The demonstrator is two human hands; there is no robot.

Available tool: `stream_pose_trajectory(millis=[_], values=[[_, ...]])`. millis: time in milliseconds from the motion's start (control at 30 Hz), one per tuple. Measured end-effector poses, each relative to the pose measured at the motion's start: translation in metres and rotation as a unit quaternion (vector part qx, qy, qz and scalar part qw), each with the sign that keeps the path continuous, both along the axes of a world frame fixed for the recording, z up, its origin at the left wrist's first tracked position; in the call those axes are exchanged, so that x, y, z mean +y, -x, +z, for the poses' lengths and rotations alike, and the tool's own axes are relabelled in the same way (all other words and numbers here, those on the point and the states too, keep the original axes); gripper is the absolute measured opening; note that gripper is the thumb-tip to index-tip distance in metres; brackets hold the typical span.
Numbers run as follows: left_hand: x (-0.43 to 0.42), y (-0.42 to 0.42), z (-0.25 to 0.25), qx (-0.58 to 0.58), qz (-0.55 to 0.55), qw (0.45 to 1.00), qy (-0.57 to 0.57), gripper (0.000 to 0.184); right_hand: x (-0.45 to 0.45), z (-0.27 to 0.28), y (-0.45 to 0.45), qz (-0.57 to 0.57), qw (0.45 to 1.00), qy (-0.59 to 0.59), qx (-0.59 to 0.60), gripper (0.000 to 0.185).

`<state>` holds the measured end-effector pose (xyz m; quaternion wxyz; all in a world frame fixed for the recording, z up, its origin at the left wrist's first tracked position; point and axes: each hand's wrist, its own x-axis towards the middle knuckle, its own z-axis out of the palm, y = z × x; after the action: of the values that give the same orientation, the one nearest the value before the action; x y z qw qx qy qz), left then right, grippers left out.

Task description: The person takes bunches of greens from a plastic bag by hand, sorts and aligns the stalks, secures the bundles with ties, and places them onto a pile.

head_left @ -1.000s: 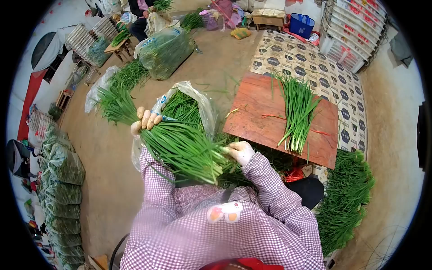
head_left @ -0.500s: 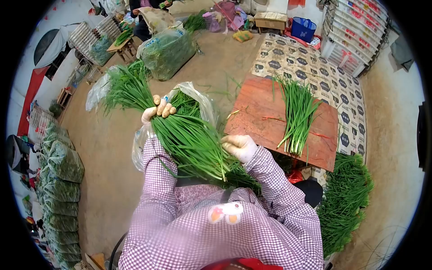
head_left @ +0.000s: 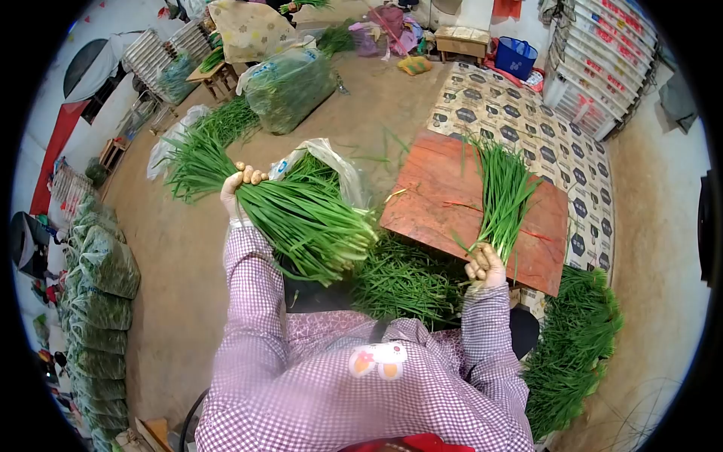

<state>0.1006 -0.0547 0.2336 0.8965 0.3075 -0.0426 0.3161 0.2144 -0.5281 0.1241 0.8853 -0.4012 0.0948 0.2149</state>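
Note:
My left hand (head_left: 235, 188) is closed round the middle of a thick bunch of garlic chives (head_left: 301, 222). The bunch's pale cut ends point right, its green tips fan out to the left. On the reddish board (head_left: 429, 188) lies a smaller bunch of chives (head_left: 503, 188), stem ends toward me. My right hand (head_left: 486, 265) is at those stem ends by the board's near edge, fingers curled in on them. Below the board, between my arms, sits a heap of loose chives (head_left: 410, 282). Both hands look gloved.
An open plastic bag of greens (head_left: 331, 169) stands beyond the held bunch. More chives (head_left: 576, 346) are piled at the right. Filled bags (head_left: 105, 271) line the left side. A large stuffed bag (head_left: 290, 87) and stacked white crates (head_left: 602, 60) stand farther back.
My right hand has left the held bunch's stem ends and moved right to the bunch on the board. My left hand has shifted slightly left with its chives.

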Motion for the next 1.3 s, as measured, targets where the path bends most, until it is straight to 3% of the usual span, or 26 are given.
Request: stream_pose_trajectory(millis=[33,67,100,133,233,333,367,433,467,500,567,633,667,733,800,833,867,967,1067,1133,1167,1233,1267,1300], values=[[0.004,0.003,0.002,0.001,0.002,1.0,-0.003,0.016,-0.012,-0.006,-0.006,0.019,0.999,-0.024,-0.014,0.023],[0.009,0.005,0.004,0.004,0.015,1.0,-0.007,0.016,-0.023,-0.012,-0.014,0.155,0.978,0.138,-0.013,0.031],[0.012,0.005,0.006,0.005,0.029,1.0,-0.01,0.016,-0.027,-0.007,-0.019,0.285,0.912,0.295,-0.014,0.041],[0.009,0.005,0.011,0.008,0.031,0.999,-0.023,0.016,-0.016,0.002,-0.012,0.292,0.893,0.33,-0.097,0.047],[-0.008,-0.002,0.022,0.008,0.022,0.999,-0.032,0.016,0.034,0.051,-0.001,0.348,0.836,0.374,-0.2,0.058],[-0.026,-0.017,0.021,0.004,-0.022,1.0,-0.022,0.016,0.095,0.065,0.003,0.277,0.903,0.235,-0.227,0.053],[-0.031,-0.022,0.021,0.007,-0.037,0.999,-0.026,0.015,0.113,0.081,0.008,0.254,0.916,0.206,-0.231,0.048],[-0.041,-0.029,0.024,0.0,-0.063,0.998,-0.016,0.017,0.142,0.058,0.0,0.279,0.914,0.187,-0.229,0.037],[-0.042,-0.029,0.025,0.006,-0.065,0.998,-0.017,0.016,0.145,0.051,-0.002,0.244,0.923,0.22,-0.201,0.026],[-0.042,-0.029,0.027,0.011,-0.066,0.998,-0.017,0.016,0.133,0.083,0.004,0.239,0.93,0.237,-0.148,0.022],[-0.037,-0.028,0.027,0.012,-0.05,0.999,-0.009,0.016,0.121,0.058,-0.005,0.123,0.982,0.137,-0.039,0.022],[-0.032,-0.025,0.022,0.017,-0.036,0.999,0.0,0.016,0.093,0.044,-0.015,0.113,0.992,0.022,-0.058,0.023],[-0.03,-0.026,0.021,0.025,-0.029,0.999,0.0,0.016,0.084,0.038,-0.02,0.143,0.977,0.047,-0.154,0.021],[-0.036,-0.028,0.023,0.054,-0.01,0.999,-0.001,0.016,0.084,0.097,0.0,0.214,0.927,0.135,-0.277,0.024],[-0.048,-0.036,0.022,0.062,-0.013,0.998,-0.004,0.016,0.104,0.108,0.016,0.208,0.8,0.233,-0.512,0.03],[-0.054,-0.04,0.025,0.066,-0.009,0.998,-0.01,0.017,0.116,0.109,0.019,0.174,0.683,0.291,-0.647,0.034],[-0.061,-0.042,0.028,0.07,-0.014,0.997,0.014,0.016,0.117,0.113,0.022,0.289,0.611,0.42,-0.606,0.032],[-0.057,-0.045,0.029,0.086,-0.015,0.996,-0.015,0.015,0.121,0.089,0.014,0.307,0.626,0.418,-0.583,0.024],[-0.046,-0.036,0.033,0.096,0.008,0.995,0.025,0.015,0.084,0.061,0.005,0.408,0.682,0.281,-0.538,0.02],[-0.037,-0.031,0.03,0.088,0.023,0.996,0.016,0.014,0.065,0.04,0.0,0.555,0.664,0.33,-0.377,0.023],[-0.035,-0.031,0.029,0.084,0.027,0.996,0.009,0.014,0.059,0.029,-0.004,0.597,0.569,0.427,-0.371,0.026],[-0.035,-0.029,0.028,0.084,0.028,0.996,0.013,0.014,0.057,0.034,0.004,0.523,0.381,0.587,-0.487,0.029],[-0.035,-0.029,0.027,0.085,0.029,0.996,0.017,0.014,0.056,0.038,0.005,0.496,0.438,0.616,-0.427,0.031],[-0.036,-0.029,0.026,0.084,0.028,0.996,0.017,0.014,0.057,0.042,0.008,0.405,0.532,0.558,-0.492,0.03]])
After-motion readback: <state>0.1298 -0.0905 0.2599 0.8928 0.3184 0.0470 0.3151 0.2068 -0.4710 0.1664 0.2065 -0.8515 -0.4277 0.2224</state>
